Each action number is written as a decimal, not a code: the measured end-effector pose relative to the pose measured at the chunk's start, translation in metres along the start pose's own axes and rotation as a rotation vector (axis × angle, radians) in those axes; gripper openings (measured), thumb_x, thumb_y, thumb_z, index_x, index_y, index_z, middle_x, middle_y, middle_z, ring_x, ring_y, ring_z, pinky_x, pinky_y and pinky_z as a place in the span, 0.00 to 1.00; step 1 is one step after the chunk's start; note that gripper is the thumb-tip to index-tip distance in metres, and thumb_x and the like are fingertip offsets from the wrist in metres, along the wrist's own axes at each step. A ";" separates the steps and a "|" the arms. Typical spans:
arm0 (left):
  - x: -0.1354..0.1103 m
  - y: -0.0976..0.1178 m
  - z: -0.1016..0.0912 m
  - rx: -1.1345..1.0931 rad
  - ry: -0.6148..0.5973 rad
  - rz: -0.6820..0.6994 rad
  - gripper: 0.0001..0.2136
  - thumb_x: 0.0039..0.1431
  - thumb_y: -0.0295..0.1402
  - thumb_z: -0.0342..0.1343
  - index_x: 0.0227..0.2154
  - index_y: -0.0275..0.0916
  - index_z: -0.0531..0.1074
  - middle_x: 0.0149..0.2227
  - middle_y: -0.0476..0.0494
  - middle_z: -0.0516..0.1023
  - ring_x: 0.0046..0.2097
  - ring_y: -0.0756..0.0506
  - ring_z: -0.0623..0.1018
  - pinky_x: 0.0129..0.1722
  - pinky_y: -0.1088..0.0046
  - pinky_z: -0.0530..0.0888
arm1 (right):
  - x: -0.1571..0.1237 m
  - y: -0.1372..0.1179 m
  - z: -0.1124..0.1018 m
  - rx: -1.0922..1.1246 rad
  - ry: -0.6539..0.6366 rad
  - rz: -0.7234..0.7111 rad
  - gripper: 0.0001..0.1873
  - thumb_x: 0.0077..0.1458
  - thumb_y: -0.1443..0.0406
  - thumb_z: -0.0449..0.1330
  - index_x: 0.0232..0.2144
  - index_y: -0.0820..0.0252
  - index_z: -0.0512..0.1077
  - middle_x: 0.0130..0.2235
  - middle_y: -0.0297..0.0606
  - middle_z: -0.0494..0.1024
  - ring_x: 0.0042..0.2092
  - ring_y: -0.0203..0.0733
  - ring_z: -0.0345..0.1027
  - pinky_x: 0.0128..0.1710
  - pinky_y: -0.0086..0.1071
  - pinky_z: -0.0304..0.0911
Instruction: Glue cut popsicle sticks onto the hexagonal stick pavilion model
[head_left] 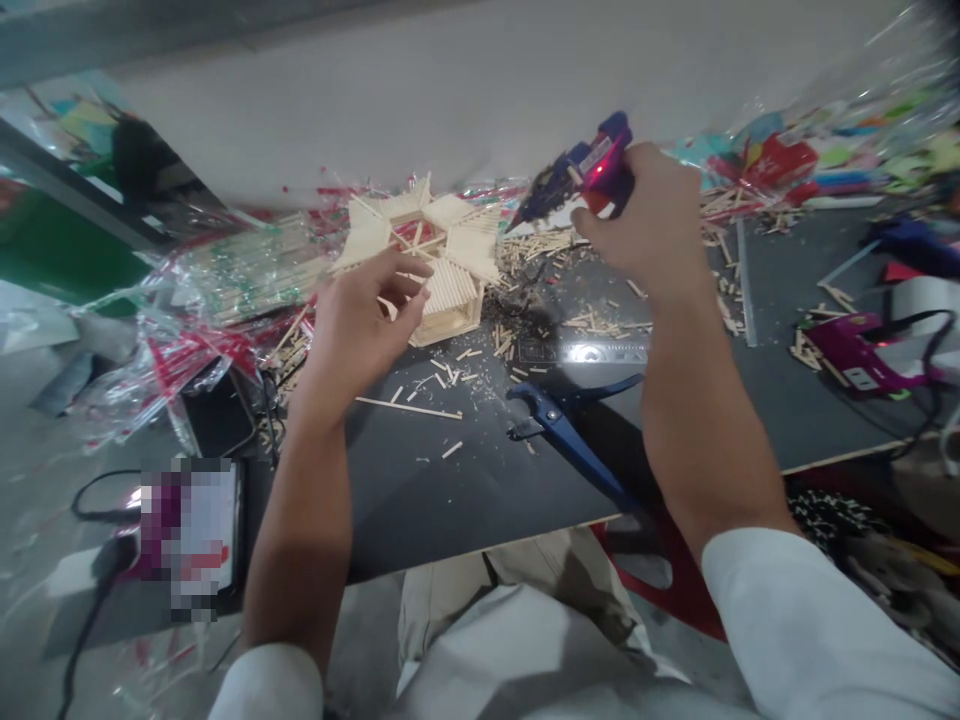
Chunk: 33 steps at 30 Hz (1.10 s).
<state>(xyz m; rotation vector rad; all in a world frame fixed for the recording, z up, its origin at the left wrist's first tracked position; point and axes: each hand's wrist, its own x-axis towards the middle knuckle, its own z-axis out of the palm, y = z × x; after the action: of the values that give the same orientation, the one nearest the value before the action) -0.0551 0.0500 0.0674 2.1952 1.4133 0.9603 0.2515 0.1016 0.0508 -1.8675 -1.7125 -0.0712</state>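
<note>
My right hand point(637, 215) is raised and grips a blue hot glue gun point(581, 170), its nozzle tilted down-left towards the model and a red light glowing on its side. The gun's tip is above the table, a little apart from the model. My left hand point(367, 320) holds a small model built of wooden sticks point(450, 290), its fingers curled against the near side. Slanted, fan-like panels of sticks spread from its top. Loose stick pieces point(409, 407) lie around it on the black tabletop point(465, 490).
Blue-handled cutters point(570, 425) and a steel ruler point(585, 352) lie on the table. Crumpled clear cellophane point(195, 340) bundles long sticks at the left. A purple tool point(851, 350) sits at the right, and a phone point(217, 415) lies by the table's left edge. Cables run along the floor.
</note>
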 end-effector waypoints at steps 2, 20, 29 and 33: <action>0.000 0.001 0.000 -0.046 0.003 -0.039 0.10 0.61 0.31 0.61 0.45 0.42 0.79 0.36 0.46 0.85 0.37 0.46 0.82 0.39 0.68 0.79 | 0.005 0.019 0.006 -0.073 -0.072 0.068 0.09 0.56 0.58 0.63 0.39 0.52 0.74 0.45 0.48 0.83 0.47 0.57 0.76 0.50 0.50 0.70; 0.005 0.008 0.017 -0.394 -0.087 -0.257 0.17 0.59 0.35 0.65 0.50 0.42 0.70 0.32 0.45 0.85 0.28 0.47 0.81 0.24 0.72 0.74 | -0.022 -0.037 -0.019 0.521 -0.292 -0.384 0.10 0.57 0.62 0.69 0.42 0.55 0.80 0.42 0.41 0.83 0.39 0.46 0.77 0.43 0.43 0.75; 0.006 0.006 0.025 -0.418 -0.123 -0.244 0.18 0.58 0.37 0.66 0.49 0.41 0.70 0.25 0.49 0.81 0.25 0.48 0.79 0.23 0.72 0.73 | -0.040 -0.069 0.000 0.598 -0.449 -0.631 0.09 0.59 0.63 0.67 0.42 0.58 0.78 0.38 0.38 0.81 0.35 0.39 0.73 0.41 0.37 0.69; 0.007 0.004 0.028 -0.421 -0.129 -0.231 0.19 0.58 0.39 0.67 0.49 0.41 0.70 0.23 0.51 0.78 0.22 0.49 0.76 0.21 0.73 0.70 | -0.041 -0.072 0.000 0.613 -0.445 -0.633 0.08 0.60 0.62 0.65 0.42 0.56 0.77 0.39 0.36 0.80 0.34 0.38 0.72 0.40 0.36 0.69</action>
<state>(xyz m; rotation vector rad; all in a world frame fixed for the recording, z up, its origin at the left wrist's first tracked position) -0.0310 0.0563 0.0526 1.7154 1.2388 0.9168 0.1780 0.0640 0.0613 -0.8946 -2.2380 0.5906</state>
